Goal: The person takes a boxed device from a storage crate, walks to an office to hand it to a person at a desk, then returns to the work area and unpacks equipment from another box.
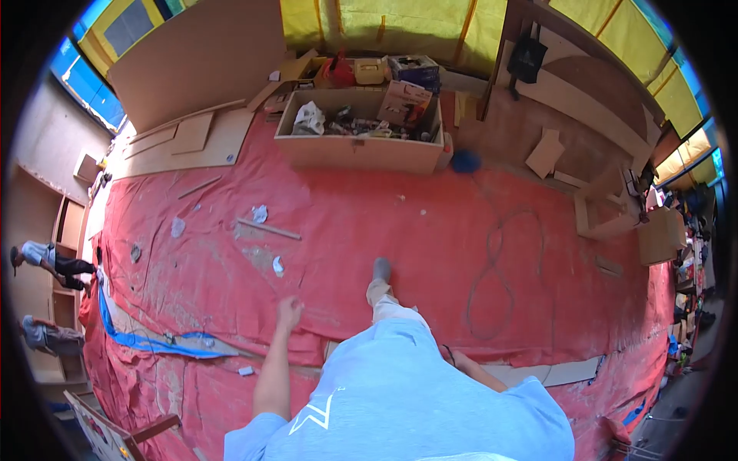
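Note:
My left hand hangs over the red floor sheet, to the left of my body, with its fingers curled; whether anything small is in them cannot be made out. My right arm reaches down on the other side, and its hand is hidden behind my blue shirt, with only a dark band at the wrist showing. One foot is stretched forward on the sheet. Ahead stands a long wooden box full of mixed items, with a white bag and a printed carton in it.
A wood strip and crumpled scraps lie on the sheet to the left. A looped cable is on the right, near an open wooden box and a cardboard box. Two people stand at the far left. Boards lean at the back.

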Demonstrator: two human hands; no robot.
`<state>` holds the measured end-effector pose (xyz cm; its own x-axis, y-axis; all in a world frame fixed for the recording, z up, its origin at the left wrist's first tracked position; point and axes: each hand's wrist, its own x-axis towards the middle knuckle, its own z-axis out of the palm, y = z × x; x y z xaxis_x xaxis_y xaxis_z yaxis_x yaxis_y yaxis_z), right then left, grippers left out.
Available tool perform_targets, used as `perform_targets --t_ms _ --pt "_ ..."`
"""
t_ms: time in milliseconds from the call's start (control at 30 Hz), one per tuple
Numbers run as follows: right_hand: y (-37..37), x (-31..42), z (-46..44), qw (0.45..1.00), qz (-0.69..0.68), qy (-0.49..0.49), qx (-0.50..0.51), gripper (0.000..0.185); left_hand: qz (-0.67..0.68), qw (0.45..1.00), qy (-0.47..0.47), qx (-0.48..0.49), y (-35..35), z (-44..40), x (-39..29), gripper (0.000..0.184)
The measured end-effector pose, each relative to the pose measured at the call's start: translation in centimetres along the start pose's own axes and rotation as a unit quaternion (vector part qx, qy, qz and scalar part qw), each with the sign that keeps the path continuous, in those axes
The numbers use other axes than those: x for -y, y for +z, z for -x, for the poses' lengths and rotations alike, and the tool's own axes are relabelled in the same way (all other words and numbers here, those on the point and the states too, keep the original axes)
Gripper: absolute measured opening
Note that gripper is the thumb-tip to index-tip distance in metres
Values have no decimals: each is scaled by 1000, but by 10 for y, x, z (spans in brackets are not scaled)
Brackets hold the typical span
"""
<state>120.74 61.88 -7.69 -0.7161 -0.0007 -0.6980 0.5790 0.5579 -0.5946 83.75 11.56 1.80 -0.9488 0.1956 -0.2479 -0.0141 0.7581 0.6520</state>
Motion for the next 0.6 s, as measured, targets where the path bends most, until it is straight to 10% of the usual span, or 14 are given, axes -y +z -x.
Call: perform_targets --t_ms 167,333,600 --pt "-166 179 -166 985 171 16 0 30 -141 920 -90 356 53 43 92 34" --pt "-351 321 -285 964 192 -76 -165 26 90 875 -396 266 34 45 34 30" --pt "-448 402 -378 944 -40 -106 -311 22 88 907 -319 260 0 -183 12 25"
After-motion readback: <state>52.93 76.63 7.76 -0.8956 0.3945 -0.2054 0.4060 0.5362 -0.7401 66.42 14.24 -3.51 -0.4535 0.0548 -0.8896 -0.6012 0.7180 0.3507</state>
